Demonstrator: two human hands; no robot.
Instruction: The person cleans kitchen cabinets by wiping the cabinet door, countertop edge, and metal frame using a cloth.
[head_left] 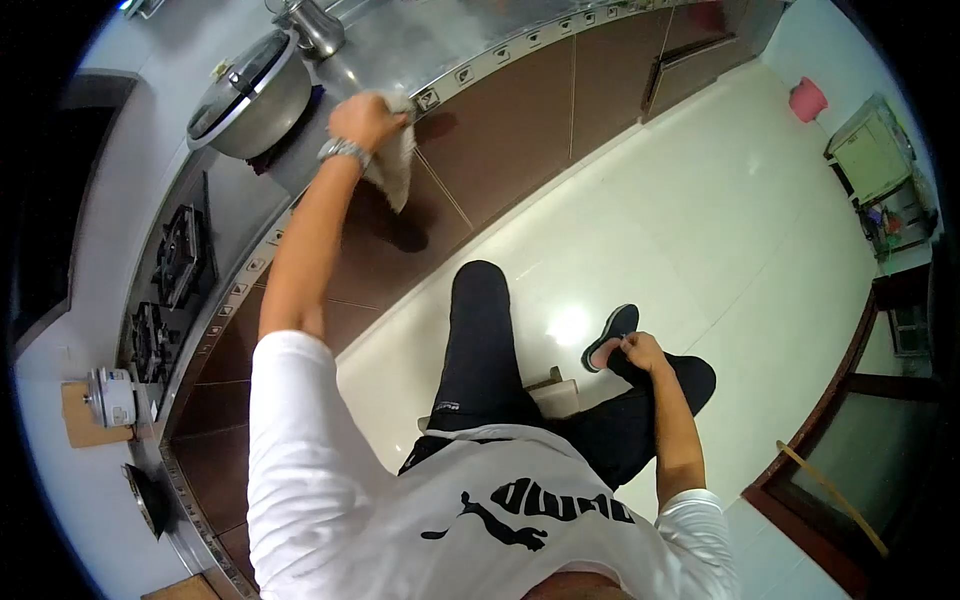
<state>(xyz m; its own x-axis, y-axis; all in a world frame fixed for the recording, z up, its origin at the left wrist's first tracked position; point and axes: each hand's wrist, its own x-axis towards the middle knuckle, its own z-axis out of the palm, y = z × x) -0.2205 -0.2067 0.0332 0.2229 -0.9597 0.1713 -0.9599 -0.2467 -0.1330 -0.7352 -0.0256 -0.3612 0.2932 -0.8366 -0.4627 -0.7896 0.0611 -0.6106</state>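
Note:
My left hand (pixel 364 122), with a metal-band watch at the wrist, is closed on a pale cloth (pixel 396 170) at the front edge of the metal counter. The cloth hangs from my fist over the brown cabinet front (pixel 500 130). Lower down on the right, my right hand (pixel 643 352) is by my right ankle, close to the dark shoe (pixel 622 320) and the black trouser leg. Its fingers are curled together; what they pinch, if anything, is too small to make out.
A large lidded metal pot (pixel 265 105) and a metal jug (pixel 315 28) stand on the counter near my left hand. Farther left are a gas stove (pixel 180 255) and a rice cooker (pixel 110 397). A low stool (pixel 556 398) is beneath me. A pink bucket (pixel 807 100) is at the far wall.

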